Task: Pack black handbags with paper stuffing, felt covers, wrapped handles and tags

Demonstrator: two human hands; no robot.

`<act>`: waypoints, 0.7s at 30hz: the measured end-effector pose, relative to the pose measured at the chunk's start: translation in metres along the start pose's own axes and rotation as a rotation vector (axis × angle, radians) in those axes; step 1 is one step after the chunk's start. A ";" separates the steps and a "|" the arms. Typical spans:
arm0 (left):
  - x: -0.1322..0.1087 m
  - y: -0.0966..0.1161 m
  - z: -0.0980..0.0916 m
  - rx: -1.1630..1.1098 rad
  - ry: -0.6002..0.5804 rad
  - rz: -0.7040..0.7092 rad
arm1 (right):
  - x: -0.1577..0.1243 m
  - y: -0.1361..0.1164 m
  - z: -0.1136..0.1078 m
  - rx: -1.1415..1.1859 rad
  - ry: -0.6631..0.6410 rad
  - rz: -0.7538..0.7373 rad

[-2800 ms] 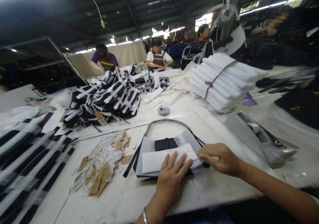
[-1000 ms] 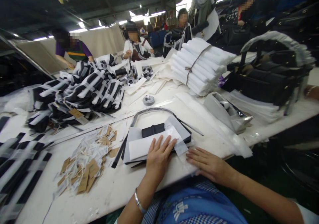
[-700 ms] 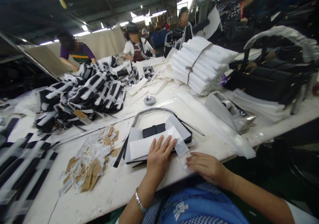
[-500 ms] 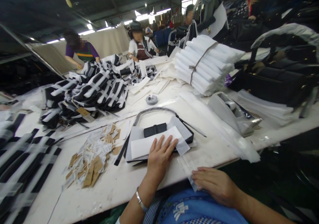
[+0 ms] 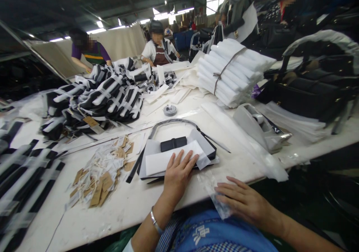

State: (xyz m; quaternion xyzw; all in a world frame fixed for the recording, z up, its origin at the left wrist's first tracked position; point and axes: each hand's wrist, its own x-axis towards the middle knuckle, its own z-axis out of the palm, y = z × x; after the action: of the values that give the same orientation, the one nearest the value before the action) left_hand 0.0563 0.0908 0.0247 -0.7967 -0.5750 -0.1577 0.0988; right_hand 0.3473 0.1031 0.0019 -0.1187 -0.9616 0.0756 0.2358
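Observation:
A black handbag [image 5: 213, 151] lies flat on the white table, with pale tissue sheets over it and a grey-wrapped handle looping toward the far side. On top are a small dark strapped pouch [image 5: 174, 144] and a white foam strip [image 5: 157, 163]. My left hand [image 5: 179, 171], with a silver bangle at the wrist, lies open and palm-down on the strip. At the table's front edge, a clear plastic bag [image 5: 220, 203] hangs partly over the side. My right hand [image 5: 241, 199] touches or hovers just over it, fingers stretched and slightly spread; its palm side is hidden.
Left of the handbag lies a heap of brown and white tags [image 5: 102, 184]. Wrapped black straps [image 5: 28, 184] and a pile of wrapped bags [image 5: 98, 95] lie beyond. To the right are a tape dispenser [image 5: 254, 126] and tied foam bundle [image 5: 230, 70]. Several people work behind.
The fingers of my right hand have spread and lifted slightly, and the clear plastic bag beneath looks more crumpled. My left hand stays flat on the foam strip. The view has shifted slightly.

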 end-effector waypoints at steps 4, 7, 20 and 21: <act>0.001 0.000 -0.001 0.001 -0.005 -0.007 | 0.016 0.013 0.003 -0.085 -0.004 0.028; 0.001 0.000 0.000 -0.003 0.023 0.003 | 0.026 0.017 0.009 -0.019 0.094 -0.038; -0.002 0.002 0.004 0.031 0.045 0.020 | 0.078 0.035 -0.013 -0.030 0.201 -0.006; -0.002 0.003 0.004 0.029 0.054 0.031 | 0.078 0.036 -0.011 -0.019 0.193 0.000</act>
State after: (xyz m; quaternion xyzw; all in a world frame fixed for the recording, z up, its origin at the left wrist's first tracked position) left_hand 0.0594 0.0898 0.0201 -0.7994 -0.5620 -0.1692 0.1283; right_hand 0.2920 0.1589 0.0382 -0.1279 -0.9351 0.0548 0.3260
